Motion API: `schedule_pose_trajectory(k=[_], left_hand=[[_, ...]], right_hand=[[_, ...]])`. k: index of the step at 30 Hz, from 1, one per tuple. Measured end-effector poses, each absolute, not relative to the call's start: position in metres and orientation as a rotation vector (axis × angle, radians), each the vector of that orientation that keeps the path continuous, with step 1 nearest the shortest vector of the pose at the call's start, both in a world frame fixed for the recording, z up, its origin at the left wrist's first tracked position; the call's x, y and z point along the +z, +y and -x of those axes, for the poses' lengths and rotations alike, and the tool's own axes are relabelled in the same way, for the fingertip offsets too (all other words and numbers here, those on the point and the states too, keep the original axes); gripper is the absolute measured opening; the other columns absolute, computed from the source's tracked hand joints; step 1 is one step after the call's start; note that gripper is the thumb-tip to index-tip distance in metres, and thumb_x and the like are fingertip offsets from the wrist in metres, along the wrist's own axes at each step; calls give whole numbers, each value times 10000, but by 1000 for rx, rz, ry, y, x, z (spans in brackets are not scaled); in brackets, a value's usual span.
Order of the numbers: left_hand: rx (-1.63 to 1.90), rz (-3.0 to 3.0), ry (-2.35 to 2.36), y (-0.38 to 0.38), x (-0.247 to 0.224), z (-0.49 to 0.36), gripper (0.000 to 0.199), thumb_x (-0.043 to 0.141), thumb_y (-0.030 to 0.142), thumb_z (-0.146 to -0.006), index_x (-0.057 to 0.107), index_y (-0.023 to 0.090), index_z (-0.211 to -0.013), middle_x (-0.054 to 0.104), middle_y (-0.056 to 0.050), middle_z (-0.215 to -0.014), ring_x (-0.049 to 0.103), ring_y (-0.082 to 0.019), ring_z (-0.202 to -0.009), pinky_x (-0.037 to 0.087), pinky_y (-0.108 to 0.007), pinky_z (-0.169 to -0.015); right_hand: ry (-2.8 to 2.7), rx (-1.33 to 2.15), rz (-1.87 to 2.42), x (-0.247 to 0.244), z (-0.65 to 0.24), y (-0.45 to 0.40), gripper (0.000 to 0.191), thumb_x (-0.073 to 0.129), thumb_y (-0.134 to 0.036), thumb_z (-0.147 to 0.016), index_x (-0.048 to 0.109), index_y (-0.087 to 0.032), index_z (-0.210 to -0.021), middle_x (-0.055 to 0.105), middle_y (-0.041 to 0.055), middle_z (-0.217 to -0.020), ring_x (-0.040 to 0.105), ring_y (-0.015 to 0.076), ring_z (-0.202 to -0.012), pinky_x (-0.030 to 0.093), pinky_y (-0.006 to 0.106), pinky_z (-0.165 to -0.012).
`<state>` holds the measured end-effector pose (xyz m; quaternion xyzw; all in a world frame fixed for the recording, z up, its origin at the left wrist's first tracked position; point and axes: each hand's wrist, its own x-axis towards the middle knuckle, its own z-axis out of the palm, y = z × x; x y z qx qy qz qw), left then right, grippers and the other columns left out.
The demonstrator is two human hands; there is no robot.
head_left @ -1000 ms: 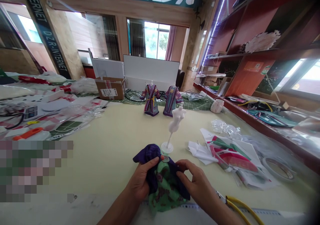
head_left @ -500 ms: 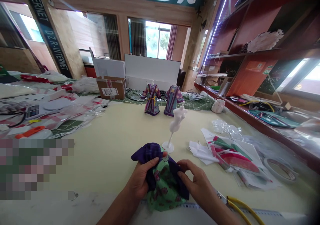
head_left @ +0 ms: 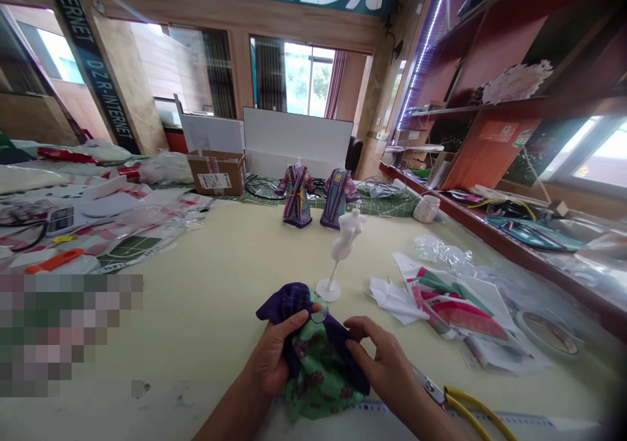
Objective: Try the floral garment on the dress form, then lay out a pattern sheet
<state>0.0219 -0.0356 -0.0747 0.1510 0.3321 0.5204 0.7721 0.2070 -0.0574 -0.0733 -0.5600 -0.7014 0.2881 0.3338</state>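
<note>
A small garment (head_left: 321, 369) of green floral and dark purple cloth is held up between my hands, low in the middle of the head view. My left hand (head_left: 275, 346) grips its left side, thumb on top. The fingers and thumb of my right hand (head_left: 375, 349) pinch the purple edge on the right. A small ring (head_left: 318, 315) shows at the garment's upper part, beside my left fingertips. Just beyond stands a bare white mannequin (head_left: 347, 235) on a round base.
Two dressed mannequins (head_left: 296, 199) stand farther back, near a cardboard box (head_left: 215, 173). Yellow-handled scissors (head_left: 470, 408) and a ruler (head_left: 514, 419) lie by my right forearm. Plastic packets (head_left: 455, 304) and a tape roll (head_left: 548, 333) are at right, an orange-handled tool (head_left: 56, 260) at left.
The garment has shifted slightly and its green cloth is bunched a little differently. My right hand has moved slightly left and down; both hands still hold the cloth.
</note>
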Motion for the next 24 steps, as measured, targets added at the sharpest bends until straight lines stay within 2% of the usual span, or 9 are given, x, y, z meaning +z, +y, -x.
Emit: schedule_pose_trajectory(k=[8, 24], left_hand=[[1120, -214, 752, -34, -75, -21, 165, 679, 138, -689, 657, 109, -849, 687, -87, -820, 633, -256, -891, 516, -340, -776], [1152, -149, 746, -33, -72, -16, 100, 660, 132, -698, 653, 98, -792, 684, -70, -739, 659, -222, -752, 530, -322, -728]], right_hand=[[-1840, 749, 1476, -74, -206, -55, 222, 483, -295, -785, 555, -239, -988, 619, 28, -861, 561, 183, -864, 454, 288, -704], [-1856, 750, 1441, -79, -205, -53, 209, 493, -290, -777, 569, -231, -962, 624, 30, -841, 565, 182, -821, 455, 300, -728]])
